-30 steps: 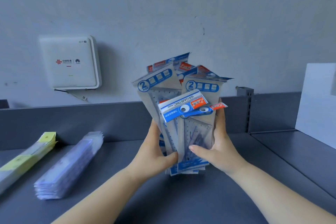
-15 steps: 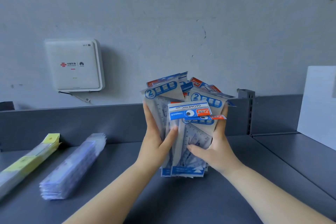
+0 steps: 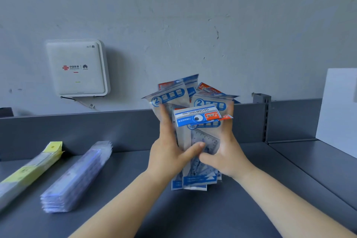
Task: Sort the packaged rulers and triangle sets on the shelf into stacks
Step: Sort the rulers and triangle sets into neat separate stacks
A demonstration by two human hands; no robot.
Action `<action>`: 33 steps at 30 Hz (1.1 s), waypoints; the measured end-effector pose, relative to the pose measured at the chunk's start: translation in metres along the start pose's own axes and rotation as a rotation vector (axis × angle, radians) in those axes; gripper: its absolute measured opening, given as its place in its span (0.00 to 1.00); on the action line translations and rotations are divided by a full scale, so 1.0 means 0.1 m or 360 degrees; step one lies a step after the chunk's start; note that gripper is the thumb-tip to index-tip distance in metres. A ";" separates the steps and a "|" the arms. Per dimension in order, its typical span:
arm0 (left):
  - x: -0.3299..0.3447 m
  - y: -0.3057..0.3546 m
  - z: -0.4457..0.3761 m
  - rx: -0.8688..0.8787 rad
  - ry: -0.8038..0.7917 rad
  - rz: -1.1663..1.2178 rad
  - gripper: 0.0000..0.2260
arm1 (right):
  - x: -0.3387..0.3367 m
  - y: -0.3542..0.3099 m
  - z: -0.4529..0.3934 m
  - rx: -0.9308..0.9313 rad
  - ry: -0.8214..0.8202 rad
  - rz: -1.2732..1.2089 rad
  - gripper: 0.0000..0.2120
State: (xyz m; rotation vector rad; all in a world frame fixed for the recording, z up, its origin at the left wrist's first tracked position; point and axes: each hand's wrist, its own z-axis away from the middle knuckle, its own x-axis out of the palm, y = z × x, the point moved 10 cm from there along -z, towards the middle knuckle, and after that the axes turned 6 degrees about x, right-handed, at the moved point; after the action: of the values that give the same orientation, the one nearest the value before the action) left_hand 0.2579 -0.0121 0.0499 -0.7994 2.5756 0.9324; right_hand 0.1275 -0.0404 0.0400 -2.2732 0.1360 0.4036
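Triangle sets being squared up, upright on the shelf (image 3: 193, 214).

Left hand (image 3: 170, 152) and right hand (image 3: 226, 154) clamp the triangle-set bundle (image 3: 195, 137) mid-shelf; two ruler stacks (image 3: 77, 177) lie finished at left (bundle still fanned, not yet laid down).

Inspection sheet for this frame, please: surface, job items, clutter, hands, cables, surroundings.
Surface: dark grey metal shelf, bare in front.
Job's things: bundle of blue-and-clear triangle set packets held upright, bottom edges on the shelf; flat stack of clear-wrapped rulers; yellow-tagged ruler stack at far left.
Clutter: nothing seen.
Grippers: left hand and right hand clasp the bundle's sides.
Cables: thin lead under the white wall router.
Surroundings: grey wall, white panel at right.
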 end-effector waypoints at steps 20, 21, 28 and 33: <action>-0.01 0.02 0.00 0.0000 0.0041 0.0112 0.41 | -0.01 -0.08 -0.01 -0.0004 -0.0074 -0.0030 0.65; -0.03 0.01 0.00 -0.0003 0.0065 0.0182 0.44 | -0.01 -0.08 0.00 -0.0004 -0.0065 -0.0038 0.65; 0.08 -0.11 0.14 -0.0038 -0.0019 0.0742 0.55 | 0.05 0.11 0.18 0.0224 -0.0077 -0.0194 0.66; 0.01 0.00 0.05 0.0027 0.0071 0.0798 0.52 | -0.07 -0.13 0.08 0.0097 0.0086 -0.0128 0.50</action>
State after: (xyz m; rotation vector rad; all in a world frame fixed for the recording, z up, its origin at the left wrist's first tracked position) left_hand 0.2574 -0.0097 0.0458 -0.1621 2.8766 1.0261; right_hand 0.1222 -0.0254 0.0462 -2.2225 0.0827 0.2920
